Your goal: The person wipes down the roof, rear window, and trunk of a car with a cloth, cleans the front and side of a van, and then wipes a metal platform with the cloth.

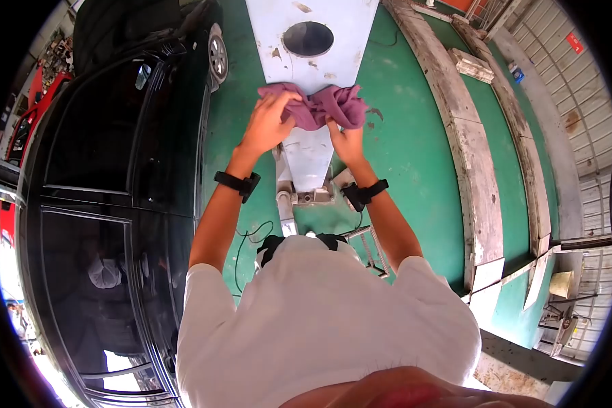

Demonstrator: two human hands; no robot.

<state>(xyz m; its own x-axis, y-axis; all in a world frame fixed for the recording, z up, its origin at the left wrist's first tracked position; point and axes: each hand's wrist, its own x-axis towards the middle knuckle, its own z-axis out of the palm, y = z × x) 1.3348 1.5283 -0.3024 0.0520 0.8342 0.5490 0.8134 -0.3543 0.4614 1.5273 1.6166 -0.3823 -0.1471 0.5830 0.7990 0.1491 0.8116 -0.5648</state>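
A crumpled purple cloth (pixel 336 105) is stretched between my two hands, bunched at both ends, over the edge of a pale metal column (pixel 309 71) with a round hole. My left hand (pixel 268 122) is closed on the cloth's left part, fingers curled over the top. Lower on the right, my right hand (pixel 345 139) grips the other part; its thumb shows and most of its fingers are hidden beneath the fabric. Each wrist wears a black strap. Below the cloth, the column's lower face (pixel 308 160) narrows toward a metal base (pixel 313 196).
A black car (pixel 115 170) stands close on my left. Long worn ramp-like beams (pixel 466 156) run along the green floor (pixel 408 163) to my right, with a block (pixel 470 64) on them. A dark cable (pixel 241 251) lies by my left side.
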